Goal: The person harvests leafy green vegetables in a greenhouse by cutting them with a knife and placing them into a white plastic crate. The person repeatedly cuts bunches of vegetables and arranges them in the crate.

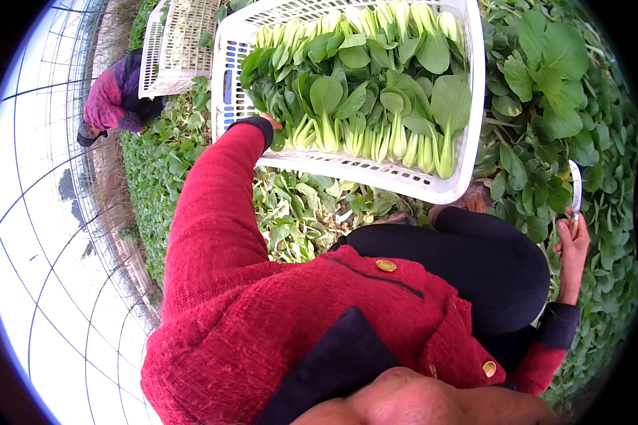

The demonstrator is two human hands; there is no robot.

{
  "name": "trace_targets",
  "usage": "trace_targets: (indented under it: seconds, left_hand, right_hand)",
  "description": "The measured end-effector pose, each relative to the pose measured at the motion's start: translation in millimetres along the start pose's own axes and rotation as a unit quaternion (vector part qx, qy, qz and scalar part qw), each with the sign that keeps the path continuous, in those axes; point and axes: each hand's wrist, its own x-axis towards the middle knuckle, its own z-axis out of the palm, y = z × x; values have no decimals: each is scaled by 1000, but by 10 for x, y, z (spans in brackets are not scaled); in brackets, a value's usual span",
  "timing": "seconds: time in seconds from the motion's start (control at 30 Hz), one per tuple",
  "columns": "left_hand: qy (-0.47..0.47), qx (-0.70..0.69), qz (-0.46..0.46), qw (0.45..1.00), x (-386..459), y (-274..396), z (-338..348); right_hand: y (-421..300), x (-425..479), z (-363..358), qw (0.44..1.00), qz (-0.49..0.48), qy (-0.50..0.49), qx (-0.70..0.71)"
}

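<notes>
In front of me, a white plastic crate (351,170) holds bok choy (327,133) in two facing rows, pale stems toward the long walls and leaves meeting in the middle. My left hand (274,122) reaches inside its near left corner, touching the bok choy there. Sleeve and leaves cover most of that hand, so its grip is unclear. Out to the right, my right hand (572,231) is closed around the handle of a small knife (576,186). The curved blade points away from me, above the growing greens (606,234).
Beyond the left end stands a second white crate (183,48), with another person (109,101) bending beside it. Loose leaves (297,212) litter the ground between my legs and the near crate. Leafy plants (547,69) grow close along the right side. A wire frame (42,212) curves at far left.
</notes>
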Motion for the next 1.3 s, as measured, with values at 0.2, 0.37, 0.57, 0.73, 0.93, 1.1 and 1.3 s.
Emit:
trace_targets:
  seconds: [0.2,0.37,0.57,0.73,0.93,1.1,1.3]
  left_hand:
    - [63,-173,-2,983,155,-205,-93]
    - [146,-472,-37,869,287,-21,-520]
    - [396,-502,259,724,-451,1708,-2277]
    - [149,-360,625,677,-2769,4257,-2631]
    - [73,143,757,634,-3953,6209,-1099]
    - [172,426,634,622,-3496,6592,-350]
    - [187,457,610,620,-2968,6376,-345]
  right_hand:
    - [-10,122,48,1000,1,-8,12]
    - [512,121,-333,975,28,46,-217]
    - [1094,104,-455,956,170,67,-229]
    - [1685,47,7,939,110,300,127]
    - [1970,36,394,966,94,240,32]
    - [2093,200,490,966,39,252,42]
    - [2113,553,629,987,54,147,19]
